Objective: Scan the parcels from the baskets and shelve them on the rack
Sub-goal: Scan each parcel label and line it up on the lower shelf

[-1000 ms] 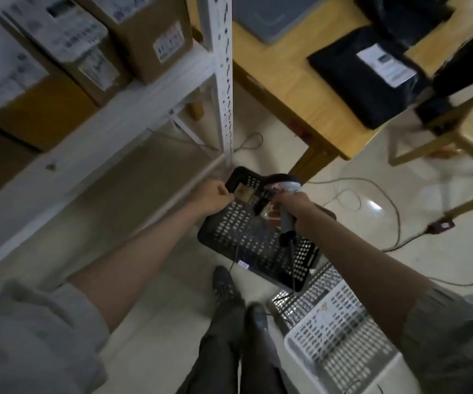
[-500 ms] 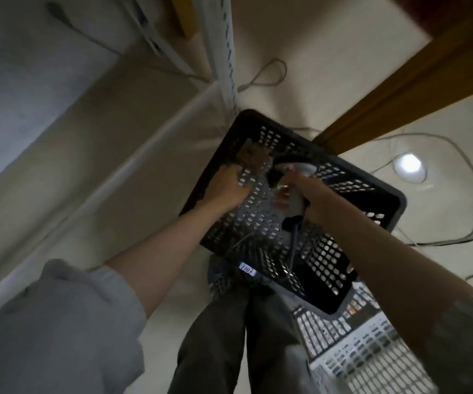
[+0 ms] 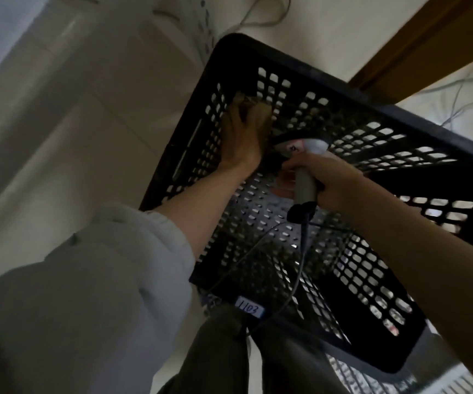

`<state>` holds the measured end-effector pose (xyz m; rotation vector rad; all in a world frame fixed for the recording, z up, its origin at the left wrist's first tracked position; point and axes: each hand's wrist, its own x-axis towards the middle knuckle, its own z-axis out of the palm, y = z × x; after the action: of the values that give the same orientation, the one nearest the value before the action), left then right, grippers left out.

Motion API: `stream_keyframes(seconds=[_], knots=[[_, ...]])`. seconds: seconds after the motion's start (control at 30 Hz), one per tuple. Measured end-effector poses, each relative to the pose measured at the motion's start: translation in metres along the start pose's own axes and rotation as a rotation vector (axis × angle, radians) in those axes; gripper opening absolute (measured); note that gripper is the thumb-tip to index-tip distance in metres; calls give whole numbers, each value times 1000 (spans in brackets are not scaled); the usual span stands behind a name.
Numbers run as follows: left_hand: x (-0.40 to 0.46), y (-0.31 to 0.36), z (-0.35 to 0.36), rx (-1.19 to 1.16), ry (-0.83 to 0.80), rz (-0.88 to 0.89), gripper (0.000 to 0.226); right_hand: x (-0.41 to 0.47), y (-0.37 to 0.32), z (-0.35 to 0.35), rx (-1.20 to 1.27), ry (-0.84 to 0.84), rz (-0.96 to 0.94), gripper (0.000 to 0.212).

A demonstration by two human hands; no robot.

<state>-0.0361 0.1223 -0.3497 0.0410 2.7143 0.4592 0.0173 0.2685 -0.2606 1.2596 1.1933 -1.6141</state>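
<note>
Head view: the black perforated plastic basket (image 3: pixel 352 115) sits on the floor. The small brown cardboard parcel (image 3: pixel 259 113) lies in its far-left corner. The left hand (image 3: pixel 241 137), the nearer one, has fingers curled onto the parcel. The right hand (image 3: pixel 326 180) grips the grey corded handheld scanner (image 3: pixel 303 155), whose head points left toward the parcel, just beside it. Parcel long axis: cannot tell.

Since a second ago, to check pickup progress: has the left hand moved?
Yes. The left hand went from the black basket's rim down inside, gripping a small brown parcel.
</note>
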Motion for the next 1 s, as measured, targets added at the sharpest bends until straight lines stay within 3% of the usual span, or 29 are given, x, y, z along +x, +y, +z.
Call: stream_keyframes(seconds=[0.1, 0.2, 0.3, 0.43, 0.6, 0.8, 0.93, 1.0], knots=[[1, 3, 8, 69, 107, 14, 59, 8, 8, -7, -25, 27, -16, 35], [-11, 7, 4, -20, 59, -56, 80, -2, 17, -13, 16, 27, -26, 35], [-40, 8, -17, -111, -61, -119, 107, -29, 24, -16, 41, 23, -22, 27], [-95, 12, -63, -160, -126, -194, 125, -84, 28, -13, 38, -7, -15, 4], [-172, 18, -156, -292, -40, -229, 123, -176, 22, 6, 2, -14, -51, 3], [-258, 38, -307, -356, 63, -225, 121, -327, 0, 53, -32, -54, -230, 7], [-318, 56, -404, -389, 200, -188, 125, -429, -17, 79, -99, -60, -382, 38], [-346, 63, -449, -420, 272, -196, 129, -479, -23, 90, -104, -100, -451, 18]])
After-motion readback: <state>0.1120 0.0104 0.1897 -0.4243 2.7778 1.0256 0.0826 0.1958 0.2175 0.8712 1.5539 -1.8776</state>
